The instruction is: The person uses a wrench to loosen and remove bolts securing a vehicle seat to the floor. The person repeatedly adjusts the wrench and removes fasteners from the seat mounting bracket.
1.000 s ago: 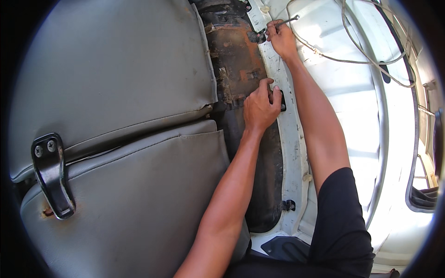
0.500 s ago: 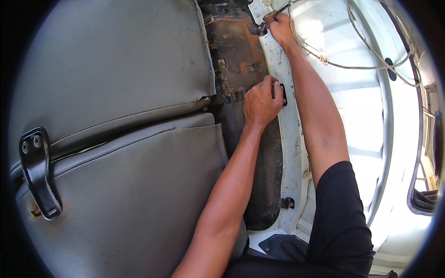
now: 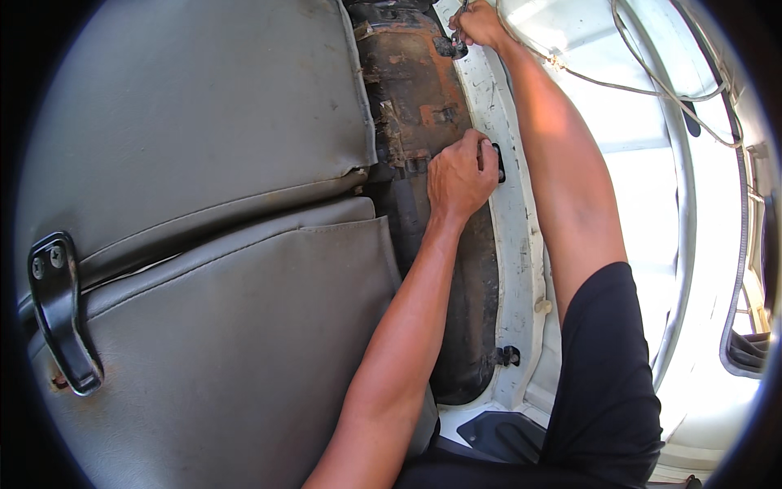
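Near the top of the view, my right hand [image 3: 481,26] is closed around a thin dark metal tool [image 3: 463,8]; its kind is unclear. The tool's lower end is beside a small black bracket [image 3: 450,47] on the white metal rail [image 3: 485,90]. Farther down the rail, my left hand [image 3: 463,175] has its fingers curled and its thumb against a second black bracket [image 3: 501,165]. The hand covers most of that bracket, and its fingertips are hidden.
Grey padded seat panels [image 3: 236,326] fill the left side, one bearing a black metal handle [image 3: 65,314]. A rusty dark metal trough [image 3: 423,98] runs beside the rail. Another black bracket [image 3: 508,356] sits lower down. A loose cable [image 3: 611,96] crosses the white panel.
My right hand has moved up and slightly left, bringing the tool close to the upper bracket; the tool's angle has changed. The left hand stays in nearly the same place.
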{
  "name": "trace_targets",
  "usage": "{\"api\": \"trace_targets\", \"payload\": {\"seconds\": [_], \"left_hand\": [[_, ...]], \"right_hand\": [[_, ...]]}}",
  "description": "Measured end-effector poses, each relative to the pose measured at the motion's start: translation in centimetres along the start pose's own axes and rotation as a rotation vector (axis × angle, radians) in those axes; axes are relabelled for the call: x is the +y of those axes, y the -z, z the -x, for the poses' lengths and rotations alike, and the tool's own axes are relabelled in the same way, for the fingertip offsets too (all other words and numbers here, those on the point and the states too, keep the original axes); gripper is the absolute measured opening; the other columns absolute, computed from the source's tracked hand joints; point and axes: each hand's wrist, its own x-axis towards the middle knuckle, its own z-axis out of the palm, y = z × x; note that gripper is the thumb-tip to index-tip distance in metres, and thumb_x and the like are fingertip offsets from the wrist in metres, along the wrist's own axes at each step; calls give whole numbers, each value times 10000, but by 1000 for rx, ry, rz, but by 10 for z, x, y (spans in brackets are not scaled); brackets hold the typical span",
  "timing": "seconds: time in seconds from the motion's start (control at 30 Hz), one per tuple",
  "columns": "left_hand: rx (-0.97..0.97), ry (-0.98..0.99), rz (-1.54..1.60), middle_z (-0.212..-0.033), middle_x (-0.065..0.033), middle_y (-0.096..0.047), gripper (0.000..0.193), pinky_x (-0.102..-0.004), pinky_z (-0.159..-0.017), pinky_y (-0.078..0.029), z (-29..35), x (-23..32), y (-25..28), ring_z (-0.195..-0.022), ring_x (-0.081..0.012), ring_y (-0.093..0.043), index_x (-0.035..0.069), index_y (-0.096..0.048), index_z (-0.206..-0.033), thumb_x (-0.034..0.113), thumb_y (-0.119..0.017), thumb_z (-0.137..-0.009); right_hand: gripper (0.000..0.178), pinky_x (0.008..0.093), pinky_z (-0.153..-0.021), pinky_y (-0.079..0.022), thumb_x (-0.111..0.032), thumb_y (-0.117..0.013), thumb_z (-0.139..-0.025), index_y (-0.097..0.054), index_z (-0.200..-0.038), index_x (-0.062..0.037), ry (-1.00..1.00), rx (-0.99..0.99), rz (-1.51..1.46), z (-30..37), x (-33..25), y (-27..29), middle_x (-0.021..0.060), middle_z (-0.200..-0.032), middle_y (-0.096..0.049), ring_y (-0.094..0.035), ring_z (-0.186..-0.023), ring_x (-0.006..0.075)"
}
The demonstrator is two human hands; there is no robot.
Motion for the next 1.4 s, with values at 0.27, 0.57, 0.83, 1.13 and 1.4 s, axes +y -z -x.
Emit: {"api": "trace_targets", "payload": {"seconds": [0.27,0.57,0.83,1.13,1.4], "left_hand": [[-27,9,60,-892,-189,-811,202,-524,-769,-613,0,5,-6,-813,-421,-788,53,-750,-1023,218,-638,-1049],[-27,0,56,-916,-237,-791,195,-580,-782,-596,0,6,-3,-836,-475,-762,38,-712,-996,205,-622,-1043],[-32,-4,52,-912,-245,-787,199,-576,-780,-597,0,5,-4,-832,-480,-760,30,-713,-1005,204,-622,-1041],[-2,-10,34,-898,-250,-780,179,-584,-773,-595,-1,1,0,-834,-490,-753,28,-711,-1001,184,-629,-1035],[238,-40,135,-845,-236,-759,149,-528,-715,-580,-2,1,-6,-808,-468,-767,12,-719,-1002,131,-645,-1055]], "right_hand": [[145,375,-570,-523,-70,-736,-940,-806,-965,53,3,16,-70,8,40,15,143,-749,-740,-658,-602,216],[259,384,-751,-576,-250,-731,-999,-904,-1015,-58,31,249,138,87,0,2,87,-811,-795,-707,-741,214],[426,406,-888,-590,-447,-636,-1074,-904,-1086,-116,-13,411,251,107,-31,27,101,-925,-831,-790,-916,240],[297,414,-751,-634,-231,-710,-1059,-844,-1248,-45,-54,119,405,175,-46,34,182,-945,-838,-831,-827,251],[406,629,-926,-622,-91,-689,-941,-542,-1266,103,-134,76,568,202,-64,-11,397,-1050,-767,-772,-1013,570]]}}
